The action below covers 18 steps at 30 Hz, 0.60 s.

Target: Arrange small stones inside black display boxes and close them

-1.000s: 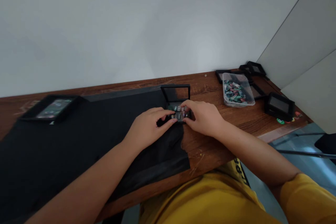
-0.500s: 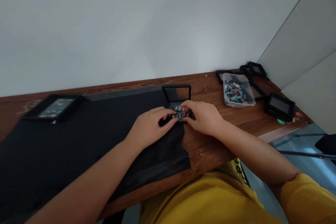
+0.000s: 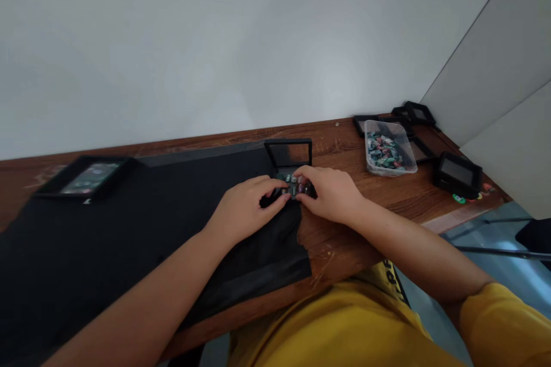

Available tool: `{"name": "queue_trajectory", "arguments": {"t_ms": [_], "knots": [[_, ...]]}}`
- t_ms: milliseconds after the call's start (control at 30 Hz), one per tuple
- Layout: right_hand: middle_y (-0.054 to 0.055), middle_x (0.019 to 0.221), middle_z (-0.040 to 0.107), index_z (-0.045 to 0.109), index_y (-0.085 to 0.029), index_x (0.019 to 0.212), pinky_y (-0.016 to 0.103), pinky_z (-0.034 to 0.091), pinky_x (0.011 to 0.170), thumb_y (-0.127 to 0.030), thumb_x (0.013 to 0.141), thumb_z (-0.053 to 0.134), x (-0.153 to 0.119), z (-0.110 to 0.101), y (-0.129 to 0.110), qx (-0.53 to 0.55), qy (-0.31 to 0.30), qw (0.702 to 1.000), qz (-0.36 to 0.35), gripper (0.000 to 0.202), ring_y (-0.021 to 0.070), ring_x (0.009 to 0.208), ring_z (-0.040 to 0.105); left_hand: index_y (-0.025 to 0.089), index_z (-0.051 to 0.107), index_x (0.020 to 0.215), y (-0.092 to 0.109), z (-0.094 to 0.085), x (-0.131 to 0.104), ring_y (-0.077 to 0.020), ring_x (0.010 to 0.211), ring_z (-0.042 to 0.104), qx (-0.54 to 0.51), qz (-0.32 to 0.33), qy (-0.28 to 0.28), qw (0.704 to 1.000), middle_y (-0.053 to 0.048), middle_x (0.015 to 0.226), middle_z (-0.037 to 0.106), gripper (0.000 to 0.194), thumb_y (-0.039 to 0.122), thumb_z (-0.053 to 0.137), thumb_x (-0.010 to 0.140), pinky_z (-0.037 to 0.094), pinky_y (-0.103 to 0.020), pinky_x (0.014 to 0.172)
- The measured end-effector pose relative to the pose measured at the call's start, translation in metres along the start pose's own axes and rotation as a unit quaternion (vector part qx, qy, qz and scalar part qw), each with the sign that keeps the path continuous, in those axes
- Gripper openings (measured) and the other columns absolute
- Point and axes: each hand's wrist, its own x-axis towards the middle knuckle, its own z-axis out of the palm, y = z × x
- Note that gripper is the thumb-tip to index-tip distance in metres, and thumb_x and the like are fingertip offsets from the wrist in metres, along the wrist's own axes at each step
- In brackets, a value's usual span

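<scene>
Right hand (image 3: pixel 331 192) shifted slightly inward; its thumb now sits nearer the left hand's (image 3: pixel 241 209). Both hands at stones (image 3: pixel 294 179) in box (image 3: pixel 284 168), lid (image 3: pixel 287 141) up (tub (image 3: pixel 387 171) well apart). Thumbs and forefingers look spread; cannot tell whether either clamps a stone.

Both forearms reach forward, converging; left hand (image 3: pixel 246 205) and right hand (image 3: pixel 331 192) palms down, thumbs and index fingers slightly parted, fingertips facing
</scene>
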Motion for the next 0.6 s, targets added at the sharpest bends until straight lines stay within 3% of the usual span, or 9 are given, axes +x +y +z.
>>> {"name": "queue_trajectory", "arguments": {"t_ms": [600], "knots": [[0.005,0.118,0.078,0.064,-0.025,0.130,0.034,0.050,0.079,-0.029,0.095,0.063,-0.0006,-0.0017,-0.0012,-0.030,-0.010,0.999,-0.014,0.035,0.0262,0.105,0.073,0.025,0.076,0.102,0.0012,0.0001,0.0015,-0.0226,0.079,0.067,0.022,0.012,-0.018,1.000,-0.004,0.088,0.072,0.036,0.045,0.047,0.097,0.050,-0.033,0.072]]}}
